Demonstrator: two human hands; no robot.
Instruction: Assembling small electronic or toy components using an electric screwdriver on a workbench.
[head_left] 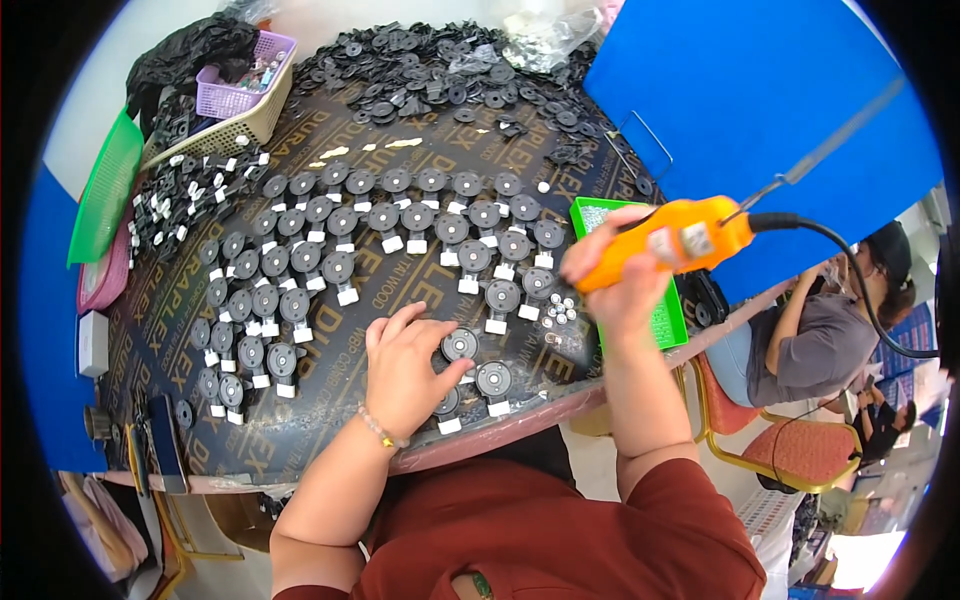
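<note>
My right hand (632,290) is closed round an orange electric screwdriver (690,237), raised over a green tray (680,326). A black cable and a spring hanger run from the tool's rear; its tip is hidden behind my hand. Near the front edge of the table, my left hand (408,360) has thumb and forefinger curved about the rim of a black disc part (460,344), holding it. Beside it lie another disc part with a white block (493,379) and one partly covered by my thumb (447,405). Several similar parts (397,181) stand in curved rows beyond.
Small white-and-metal pieces (560,310) lie left of the tray. Loose black discs (410,75) are heaped at the back. Black-and-white parts (190,200), a beige basket (262,115) and a phone (166,440) are on the left. A blue panel (740,90) stands right; a person (825,335) sits beyond.
</note>
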